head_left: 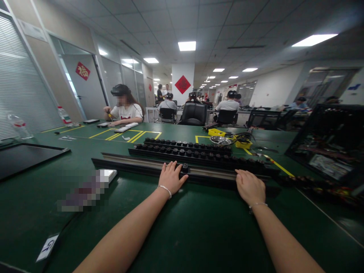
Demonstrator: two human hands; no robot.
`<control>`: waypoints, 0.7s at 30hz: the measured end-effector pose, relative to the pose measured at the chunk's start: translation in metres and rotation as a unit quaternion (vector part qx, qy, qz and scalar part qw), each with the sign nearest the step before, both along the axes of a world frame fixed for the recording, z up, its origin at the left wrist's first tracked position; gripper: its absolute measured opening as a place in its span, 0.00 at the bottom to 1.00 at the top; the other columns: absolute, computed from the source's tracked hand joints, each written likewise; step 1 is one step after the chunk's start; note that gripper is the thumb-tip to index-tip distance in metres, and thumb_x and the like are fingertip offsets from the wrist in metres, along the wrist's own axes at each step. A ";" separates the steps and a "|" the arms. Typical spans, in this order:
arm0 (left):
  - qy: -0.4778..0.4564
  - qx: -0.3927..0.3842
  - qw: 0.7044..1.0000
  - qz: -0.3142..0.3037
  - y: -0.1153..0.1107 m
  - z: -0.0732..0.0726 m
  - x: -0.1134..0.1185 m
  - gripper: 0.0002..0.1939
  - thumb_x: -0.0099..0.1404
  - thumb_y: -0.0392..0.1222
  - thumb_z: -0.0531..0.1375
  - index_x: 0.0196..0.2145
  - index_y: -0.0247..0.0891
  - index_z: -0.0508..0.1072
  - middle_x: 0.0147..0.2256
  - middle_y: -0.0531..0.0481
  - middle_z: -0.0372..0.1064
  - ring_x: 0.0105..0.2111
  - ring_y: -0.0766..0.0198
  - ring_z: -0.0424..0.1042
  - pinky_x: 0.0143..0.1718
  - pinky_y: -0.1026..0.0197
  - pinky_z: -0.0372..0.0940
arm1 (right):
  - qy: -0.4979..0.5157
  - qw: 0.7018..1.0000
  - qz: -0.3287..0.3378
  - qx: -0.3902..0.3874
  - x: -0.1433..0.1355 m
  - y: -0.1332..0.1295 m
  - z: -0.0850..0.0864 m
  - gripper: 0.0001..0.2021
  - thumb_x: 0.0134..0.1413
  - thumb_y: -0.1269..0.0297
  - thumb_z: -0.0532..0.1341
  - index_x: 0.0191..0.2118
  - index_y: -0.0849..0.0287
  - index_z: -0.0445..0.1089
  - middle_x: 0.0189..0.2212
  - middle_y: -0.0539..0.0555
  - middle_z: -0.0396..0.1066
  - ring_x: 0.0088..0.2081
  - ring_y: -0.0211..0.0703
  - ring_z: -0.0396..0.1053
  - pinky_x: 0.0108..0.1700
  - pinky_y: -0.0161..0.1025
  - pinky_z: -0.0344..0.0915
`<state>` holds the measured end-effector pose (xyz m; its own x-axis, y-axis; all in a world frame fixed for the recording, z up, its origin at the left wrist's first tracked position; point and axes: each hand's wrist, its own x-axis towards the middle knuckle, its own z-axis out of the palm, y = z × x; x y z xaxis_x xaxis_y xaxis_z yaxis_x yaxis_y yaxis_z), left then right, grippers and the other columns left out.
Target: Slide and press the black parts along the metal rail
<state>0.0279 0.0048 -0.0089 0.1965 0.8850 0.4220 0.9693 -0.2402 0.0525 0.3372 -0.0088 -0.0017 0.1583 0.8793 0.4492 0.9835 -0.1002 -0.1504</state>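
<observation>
A long black rail [210,173] with a pale inner channel lies across the table in front of me. My left hand [170,179] rests on it with fingers stretched out and thumb apart. Just right of those fingers, a small round black piece [185,168] sits in the channel. My right hand [250,186] is bent over the rail farther right, its fingers together and closed on the rail; its thumb is mostly hidden. Behind lie two black strips [196,153] set with rows of similar black round pieces.
A phone-like device [108,175], partly pixelated, and a dark tray [28,155] lie left. Yellow bins [216,132], a metal dish [220,140] and cables stand behind right. A black-framed panel [324,144] rises at right. Across the table a person [126,110] handles a tool.
</observation>
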 end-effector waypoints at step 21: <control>-0.003 -0.003 1.000 -0.009 -0.001 0.000 0.017 0.33 0.63 0.63 0.43 0.58 0.43 0.61 0.60 0.44 0.56 0.61 0.52 0.51 0.62 0.44 0.41 | 0.001 1.000 0.002 0.017 0.000 0.000 -0.001 0.23 0.59 0.62 0.42 0.50 0.55 0.69 0.52 0.54 0.68 0.54 0.46 0.61 0.52 0.46 0.57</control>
